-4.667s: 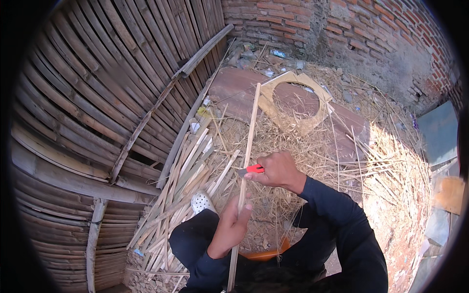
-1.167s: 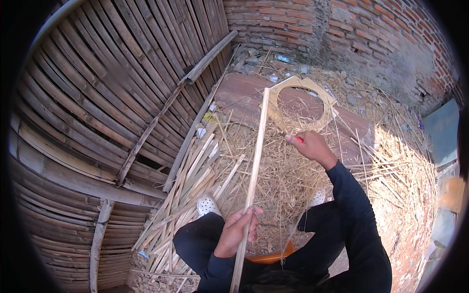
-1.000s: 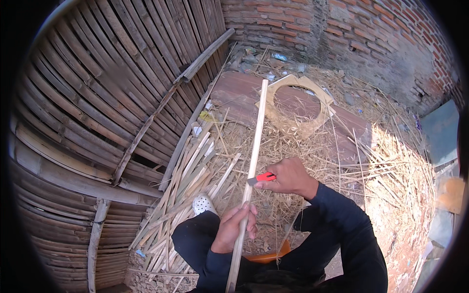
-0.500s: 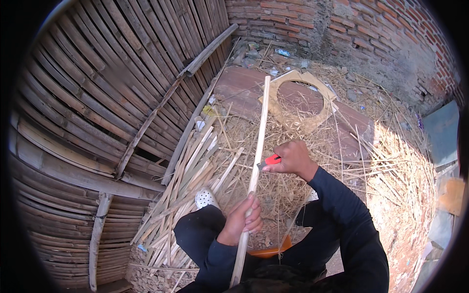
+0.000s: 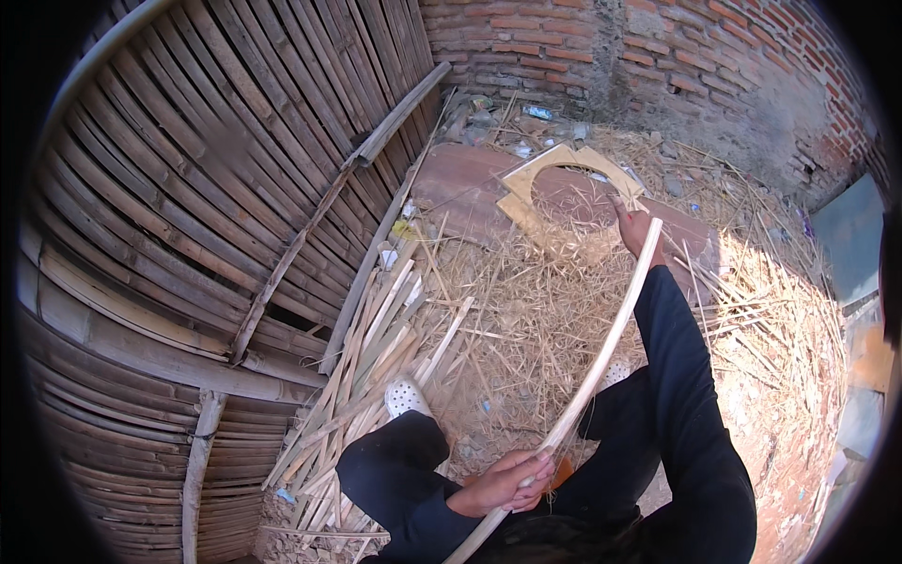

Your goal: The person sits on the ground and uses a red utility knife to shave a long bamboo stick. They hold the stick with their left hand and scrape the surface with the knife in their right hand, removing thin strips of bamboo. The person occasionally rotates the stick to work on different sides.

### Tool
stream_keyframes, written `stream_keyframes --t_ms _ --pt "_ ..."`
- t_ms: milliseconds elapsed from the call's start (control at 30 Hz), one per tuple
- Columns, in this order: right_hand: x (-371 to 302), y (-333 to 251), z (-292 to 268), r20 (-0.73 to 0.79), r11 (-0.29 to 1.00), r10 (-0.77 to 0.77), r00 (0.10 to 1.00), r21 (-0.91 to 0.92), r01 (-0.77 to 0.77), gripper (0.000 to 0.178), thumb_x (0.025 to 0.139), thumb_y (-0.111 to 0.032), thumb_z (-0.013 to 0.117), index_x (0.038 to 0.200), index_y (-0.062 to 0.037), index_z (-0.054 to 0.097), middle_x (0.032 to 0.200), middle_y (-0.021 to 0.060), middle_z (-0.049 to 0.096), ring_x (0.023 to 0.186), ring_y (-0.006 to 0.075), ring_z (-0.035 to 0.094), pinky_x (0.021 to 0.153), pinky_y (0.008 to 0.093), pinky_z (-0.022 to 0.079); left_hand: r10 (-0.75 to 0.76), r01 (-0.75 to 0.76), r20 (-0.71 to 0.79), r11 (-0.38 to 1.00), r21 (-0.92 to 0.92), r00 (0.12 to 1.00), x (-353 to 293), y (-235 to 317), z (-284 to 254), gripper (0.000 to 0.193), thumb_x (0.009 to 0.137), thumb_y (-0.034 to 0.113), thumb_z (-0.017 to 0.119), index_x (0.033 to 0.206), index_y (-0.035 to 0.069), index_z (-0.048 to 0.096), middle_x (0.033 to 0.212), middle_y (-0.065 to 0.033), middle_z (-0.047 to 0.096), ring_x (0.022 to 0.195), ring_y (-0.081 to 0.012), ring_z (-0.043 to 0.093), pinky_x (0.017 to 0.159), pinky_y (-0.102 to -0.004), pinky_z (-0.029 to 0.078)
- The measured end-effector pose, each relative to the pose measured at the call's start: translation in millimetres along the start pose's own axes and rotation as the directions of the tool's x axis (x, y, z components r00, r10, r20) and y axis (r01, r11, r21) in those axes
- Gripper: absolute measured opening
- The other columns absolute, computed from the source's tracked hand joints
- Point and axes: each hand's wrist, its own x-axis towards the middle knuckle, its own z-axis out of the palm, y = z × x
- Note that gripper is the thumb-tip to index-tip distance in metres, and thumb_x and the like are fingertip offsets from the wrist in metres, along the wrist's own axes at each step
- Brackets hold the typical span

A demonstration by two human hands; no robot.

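Observation:
A long, pale bamboo strip (image 5: 602, 362) runs slantwise from my lap up to the right, bowed slightly along its length. My left hand (image 5: 508, 482) is wrapped around its lower part, close to my knees. My right hand (image 5: 636, 228) is stretched far forward, at the strip's upper end and partly behind it. Its fingers are closed around the red-handled knife, which is almost wholly hidden in this view.
Loose shavings (image 5: 526, 310) cover the ground ahead. Several split bamboo strips (image 5: 362, 367) lie on the left beside a slatted bamboo wall (image 5: 207, 160). A board with a round hole (image 5: 519, 184) rests on a brown sheet (image 5: 460, 179) before the brick wall (image 5: 526, 47).
My right hand has moved forward and right, from the strip's middle to its upper end. The strip has swung rightward, and my left hand has dropped lower and slightly right.

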Motion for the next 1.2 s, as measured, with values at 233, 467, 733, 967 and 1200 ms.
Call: stream_keyframes --t_ms 233,467,733,967,1200 --pt "-81 -69 -17 0.33 0.948 -0.315 0.89 0.059 0.313 0.073 0.087 -0.068 0.041 0.067 -0.0006 0.062 0.059 0.02 0.058 0.061 0.0364 0.06 0.06 0.046 0.045 0.264 -0.324 -0.445 0.944 -0.063 0.856 3 19 -29 0.035 0.102 0.036 0.034 0.081 0.008 0.043 0.056 0.0014 0.038 0.037 -0.0081 0.033 0.043 -0.0237 0.034" --pt "-196 -116 -27 0.333 0.576 -0.799 0.501 0.188 0.795 0.064 0.078 -0.071 0.053 0.062 -0.01 0.063 0.05 0.0127 0.056 0.047 0.0312 0.058 0.046 0.0411 0.044 0.507 -0.449 -0.425 0.862 0.236 0.75 -3 38 -24 0.034 0.103 0.032 0.034 0.091 0.004 0.047 0.059 -0.0003 0.042 0.044 -0.0087 0.038 0.049 -0.0223 0.036" --pt "-196 -119 -8 0.226 0.549 -0.826 0.516 0.116 0.828 0.067 0.074 -0.075 0.052 0.059 -0.0108 0.064 0.046 0.0093 0.055 0.042 0.0262 0.057 0.04 0.0382 0.041 0.512 -0.383 -0.493 0.857 0.344 0.703 -1 38 -27 0.031 0.102 0.032 0.037 0.088 0.006 0.046 0.056 0.0003 0.041 0.041 -0.0082 0.037 0.045 -0.0221 0.034" --pt "-176 -119 14 0.277 0.638 -0.752 0.598 0.078 0.766 0.067 0.078 -0.074 0.048 0.067 -0.0127 0.07 0.047 0.0108 0.055 0.044 0.0273 0.058 0.041 0.0383 0.043 0.601 -0.141 -0.483 0.706 0.694 0.637 -5 30 -23 0.031 0.101 0.033 0.041 0.085 0.007 0.046 0.06 0.003 0.042 0.046 -0.0046 0.039 0.044 -0.0195 0.035" --pt "-214 -119 13 0.353 0.584 -0.779 0.518 0.112 0.804 0.068 0.076 -0.076 0.048 0.067 -0.0119 0.071 0.05 0.0119 0.058 0.047 0.0286 0.061 0.044 0.0387 0.045 0.622 -0.107 -0.511 0.69 0.716 0.594 -11 32 -22 0.03 0.1 0.031 0.043 0.084 0.006 0.046 0.06 0.0032 0.043 0.047 -0.0044 0.041 0.045 -0.0205 0.036"
